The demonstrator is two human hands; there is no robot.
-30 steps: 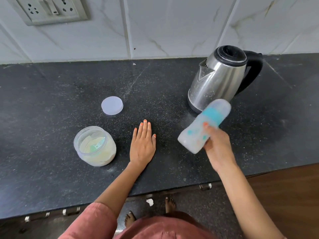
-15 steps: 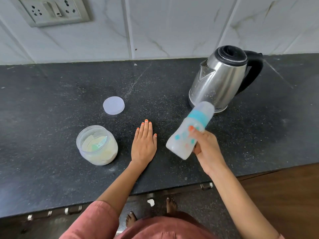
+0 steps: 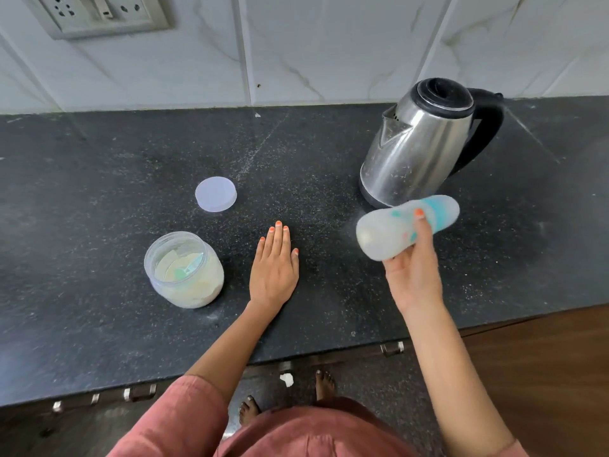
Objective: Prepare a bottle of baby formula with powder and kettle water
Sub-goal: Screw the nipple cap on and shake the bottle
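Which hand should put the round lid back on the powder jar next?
Left. The left hand lies flat and free on the counter, close to both the open jar and its lid. The right hand is occupied gripping the bottle near the kettle.

The baby bottle [image 3: 392, 232] is smeared by motion blur so its markings and contents cannot be read, the right hand [image 3: 413, 272] covers its underside, and the switchboard [image 3: 99, 13] is cut off by the top edge.
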